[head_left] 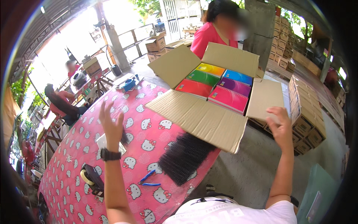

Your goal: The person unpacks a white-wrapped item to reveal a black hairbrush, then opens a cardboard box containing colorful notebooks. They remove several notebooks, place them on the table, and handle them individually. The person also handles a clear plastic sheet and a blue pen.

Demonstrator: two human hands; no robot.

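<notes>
An open cardboard box sits at the far right edge of the table, its flaps spread outward. Inside lie stacks of spiral notebooks with yellow, green, red, blue, purple and pink covers. My left hand, with a black watch at the wrist, is raised over the table, fingers apart and holding nothing. By the box's right flap is my right hand, fingers spread and slightly bent; whether it touches the flap I cannot tell. A bundle of black spiral binding coils lies between my arms, in front of the box.
Blue-handled pliers and a tape dispenser lie on the pink patterned tablecloth. A blue object rests at the far edge. Stacked cartons stand at right. A co-worker in pink is behind the box; others sit at left.
</notes>
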